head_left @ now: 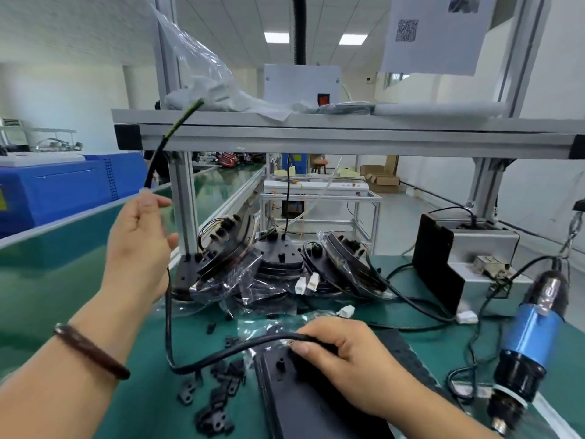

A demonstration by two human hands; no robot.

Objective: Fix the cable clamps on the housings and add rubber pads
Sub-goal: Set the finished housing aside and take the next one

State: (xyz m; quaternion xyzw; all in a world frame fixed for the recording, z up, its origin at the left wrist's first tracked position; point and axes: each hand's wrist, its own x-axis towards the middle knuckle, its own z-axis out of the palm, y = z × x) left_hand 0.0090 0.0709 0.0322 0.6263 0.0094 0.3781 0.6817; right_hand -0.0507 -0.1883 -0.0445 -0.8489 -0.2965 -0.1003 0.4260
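A flat black housing (304, 403) lies on the green mat in front of me. My right hand (345, 353) rests on its top end and pinches a thick black cable (221, 353) against it. The cable loops left and down over the mat, then rises to my left hand (139, 248), which is raised and holds it in curled fingers; the cable's free end points up past the shelf. Several small black cable clamps (215, 403) lie scattered on the mat left of the housing.
A pile of bagged black housings (269, 267) with wires and white connectors sits behind. An electric screwdriver (528, 340) with a blue band hangs at the right. An aluminium frame post (185, 204) and shelf (348, 128) stand ahead. A black foam sheet (408, 353) lies beside the housing.
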